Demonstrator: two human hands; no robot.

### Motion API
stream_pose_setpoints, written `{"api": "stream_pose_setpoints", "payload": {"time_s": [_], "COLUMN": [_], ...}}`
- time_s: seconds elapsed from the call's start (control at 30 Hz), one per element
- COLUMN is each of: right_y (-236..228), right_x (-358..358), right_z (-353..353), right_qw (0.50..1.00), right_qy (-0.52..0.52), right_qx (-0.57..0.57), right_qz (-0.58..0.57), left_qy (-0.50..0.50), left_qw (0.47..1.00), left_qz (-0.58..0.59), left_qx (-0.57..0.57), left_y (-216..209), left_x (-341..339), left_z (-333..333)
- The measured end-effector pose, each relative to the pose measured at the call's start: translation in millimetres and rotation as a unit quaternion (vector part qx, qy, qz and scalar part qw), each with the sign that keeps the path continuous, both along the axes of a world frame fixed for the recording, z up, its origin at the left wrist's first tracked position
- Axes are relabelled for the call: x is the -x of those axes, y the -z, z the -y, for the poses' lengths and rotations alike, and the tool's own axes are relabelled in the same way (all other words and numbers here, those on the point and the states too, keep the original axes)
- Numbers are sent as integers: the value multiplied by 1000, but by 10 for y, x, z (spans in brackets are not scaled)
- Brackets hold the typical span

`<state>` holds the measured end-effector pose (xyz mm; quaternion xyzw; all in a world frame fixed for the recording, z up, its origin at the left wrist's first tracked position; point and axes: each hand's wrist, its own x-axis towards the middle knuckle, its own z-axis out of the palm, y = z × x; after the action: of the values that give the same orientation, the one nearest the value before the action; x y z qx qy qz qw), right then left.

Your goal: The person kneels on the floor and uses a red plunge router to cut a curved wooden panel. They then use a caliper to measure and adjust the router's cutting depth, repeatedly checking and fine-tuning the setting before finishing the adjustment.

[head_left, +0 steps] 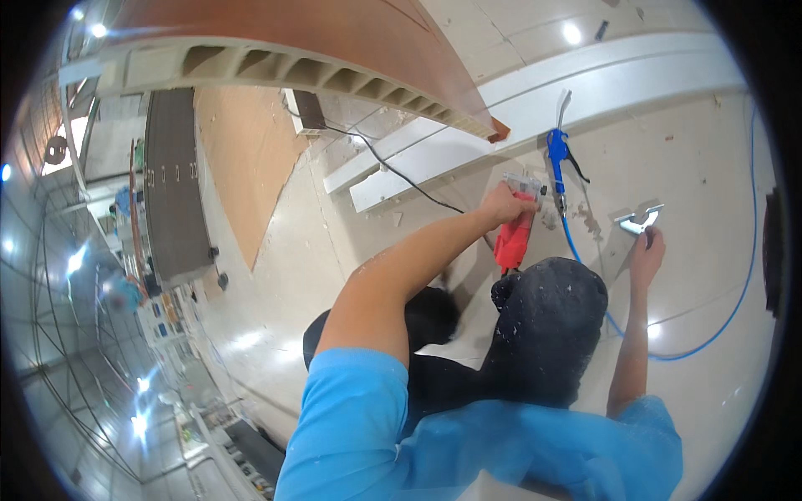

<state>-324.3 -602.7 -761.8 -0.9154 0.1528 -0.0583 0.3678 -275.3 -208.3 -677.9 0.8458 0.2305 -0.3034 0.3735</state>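
Observation:
My left hand point(501, 203) is wrapped round the upper part of a red power tool point(512, 244), which looks like a trim router with a clear base at its far end. Out to the right, my right hand point(647, 255) pinches the near edge of a small silver metal plate point(640, 220) with a cut-out in it. Between the two hands, farther off, lies a blue air blow gun point(557, 159) with a black lever and a thin metal nozzle. The nozzle rests over a long white board.
A brown door panel point(368, 25) with a hollow, ribbed edge juts in above. Long white boards point(601, 75) lie beyond my hands. A black cord point(388, 167) and a blue hose point(739, 305) trail over the tiled floor. Tan sheet point(242, 159) lies left. My knees are close below.

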Motion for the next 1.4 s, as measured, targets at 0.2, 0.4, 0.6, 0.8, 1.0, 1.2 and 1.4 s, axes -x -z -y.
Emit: {"api": "stream_pose_setpoints", "payload": {"time_s": [0.2,0.4,0.6,0.8,1.0,1.2,1.4], "right_y": [-212,-536,-1176,-2392,-3626,-3468,-2803], "right_x": [-194,-5,220,403,435,-852,-1037], "right_z": [5,-82,-541,-1379,-3228,-6112,-8689], "right_qw": [991,997,991,977,958,774,696], "right_qy": [-50,45,88,53,-159,-500,-362], "right_qx": [122,38,-52,-60,-48,-358,-412], "right_qz": [-13,42,89,197,234,-151,-464], "left_qy": [232,4,-477,-555,-416,-316,-227], "left_qw": [967,997,855,621,591,636,776], "left_qz": [-19,13,200,269,539,568,430], "left_qx": [-103,-70,37,484,432,415,402], "left_y": [-273,-280,204,48,-1136,-1671,-1716], "left_x": [-205,-447,-970,-1093,38,1108,1755], "left_z": [-482,-2545,-4514,-4923,-4997,-4566,-4311]}}
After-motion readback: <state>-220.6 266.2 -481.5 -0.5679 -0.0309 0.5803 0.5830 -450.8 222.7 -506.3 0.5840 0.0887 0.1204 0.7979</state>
